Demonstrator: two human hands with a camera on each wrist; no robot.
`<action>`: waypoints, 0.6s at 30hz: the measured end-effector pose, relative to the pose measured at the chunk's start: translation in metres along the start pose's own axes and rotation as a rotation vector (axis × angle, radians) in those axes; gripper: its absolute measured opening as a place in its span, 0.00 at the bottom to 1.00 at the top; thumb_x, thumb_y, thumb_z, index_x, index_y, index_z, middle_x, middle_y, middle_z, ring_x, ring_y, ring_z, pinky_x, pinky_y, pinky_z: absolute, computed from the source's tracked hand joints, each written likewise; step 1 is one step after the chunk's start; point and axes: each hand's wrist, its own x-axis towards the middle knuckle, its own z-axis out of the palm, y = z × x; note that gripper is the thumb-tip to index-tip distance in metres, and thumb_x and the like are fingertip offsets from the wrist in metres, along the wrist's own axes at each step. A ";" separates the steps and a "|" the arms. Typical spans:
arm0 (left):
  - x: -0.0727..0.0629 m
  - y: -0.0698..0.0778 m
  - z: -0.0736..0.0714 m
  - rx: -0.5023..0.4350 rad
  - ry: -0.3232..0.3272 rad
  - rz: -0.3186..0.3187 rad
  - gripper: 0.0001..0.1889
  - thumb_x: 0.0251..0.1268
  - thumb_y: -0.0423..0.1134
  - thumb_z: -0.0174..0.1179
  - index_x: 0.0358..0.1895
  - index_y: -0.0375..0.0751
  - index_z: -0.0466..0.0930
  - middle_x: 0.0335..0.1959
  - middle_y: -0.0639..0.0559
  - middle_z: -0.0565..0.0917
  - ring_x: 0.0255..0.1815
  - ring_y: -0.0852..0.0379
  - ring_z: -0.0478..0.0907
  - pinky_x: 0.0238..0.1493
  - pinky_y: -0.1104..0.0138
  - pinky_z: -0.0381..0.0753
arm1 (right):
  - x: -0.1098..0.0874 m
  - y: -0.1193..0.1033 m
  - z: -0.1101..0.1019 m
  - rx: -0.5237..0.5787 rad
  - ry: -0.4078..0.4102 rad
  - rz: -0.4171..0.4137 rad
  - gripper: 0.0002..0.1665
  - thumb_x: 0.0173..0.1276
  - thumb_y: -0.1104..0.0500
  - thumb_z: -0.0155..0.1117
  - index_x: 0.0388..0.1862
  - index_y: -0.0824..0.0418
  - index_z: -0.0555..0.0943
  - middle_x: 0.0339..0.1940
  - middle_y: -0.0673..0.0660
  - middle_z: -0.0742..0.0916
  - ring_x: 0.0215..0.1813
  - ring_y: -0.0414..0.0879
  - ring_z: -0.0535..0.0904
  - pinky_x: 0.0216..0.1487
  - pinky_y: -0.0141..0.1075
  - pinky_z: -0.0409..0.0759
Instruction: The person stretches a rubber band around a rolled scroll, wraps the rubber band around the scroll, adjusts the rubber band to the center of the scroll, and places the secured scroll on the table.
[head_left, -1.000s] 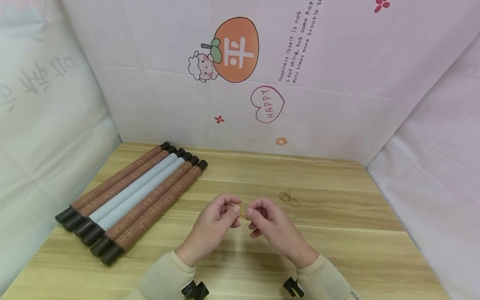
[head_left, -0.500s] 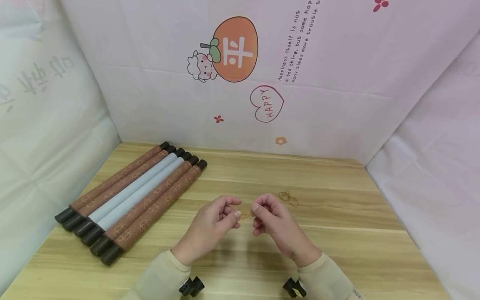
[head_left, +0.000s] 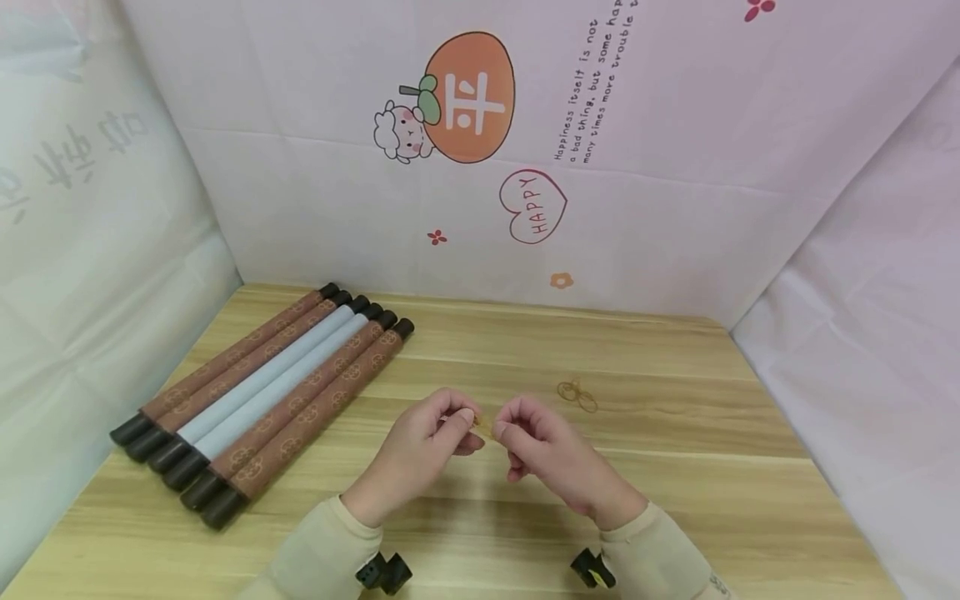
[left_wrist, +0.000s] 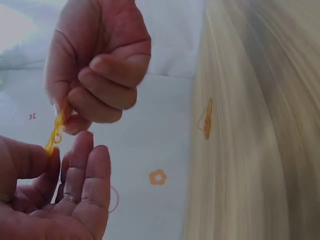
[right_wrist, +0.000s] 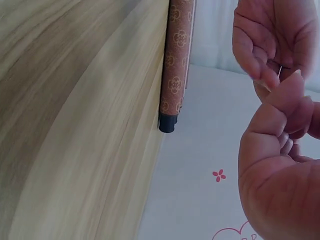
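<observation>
My left hand [head_left: 422, 446] and right hand [head_left: 561, 460] are close together above the middle of the table. Between their fingertips is a small bunch of yellow rubber bands [left_wrist: 55, 131], twisted together with a little loop sticking out. The left thumb and finger pinch its lower end in the left wrist view, while the right fingertips pinch its upper end. Fingers hide the bunch in the right wrist view. Beyond the right hand, more thin rubber bands [head_left: 577, 396] lie in loose loops on the table.
Several scrolls [head_left: 300, 392] with black end knobs lie side by side at the left, some brown-patterned, some pale blue. The wooden table [head_left: 675, 500] is bordered by a printed white cloth [head_left: 337, 192] at the back and sides.
The hands drew slightly apart, stretching the yellow rubber bands between them, then came closer together again. The left thumb has shifted up. Scrolls and the loops on the table stayed still.
</observation>
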 end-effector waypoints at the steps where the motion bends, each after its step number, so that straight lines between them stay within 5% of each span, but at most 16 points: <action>1: 0.000 0.000 0.000 -0.078 -0.003 -0.028 0.11 0.83 0.39 0.50 0.50 0.36 0.79 0.45 0.45 0.85 0.42 0.55 0.88 0.49 0.65 0.88 | 0.000 0.000 0.000 -0.028 -0.004 -0.003 0.14 0.82 0.54 0.56 0.51 0.66 0.74 0.33 0.54 0.75 0.31 0.43 0.73 0.38 0.39 0.86; 6: 0.001 0.001 -0.002 -0.344 0.052 -0.109 0.12 0.84 0.39 0.47 0.52 0.32 0.74 0.48 0.40 0.83 0.42 0.50 0.88 0.50 0.59 0.89 | -0.002 0.001 0.001 -0.090 0.009 0.014 0.16 0.83 0.53 0.56 0.54 0.67 0.75 0.36 0.55 0.76 0.34 0.46 0.76 0.42 0.39 0.86; 18: 0.000 -0.002 -0.003 -0.342 0.106 -0.090 0.11 0.82 0.34 0.49 0.58 0.34 0.75 0.43 0.42 0.82 0.46 0.46 0.85 0.53 0.61 0.87 | -0.002 0.000 0.002 -0.040 0.096 0.022 0.20 0.81 0.52 0.59 0.56 0.69 0.73 0.41 0.57 0.79 0.40 0.50 0.78 0.44 0.39 0.87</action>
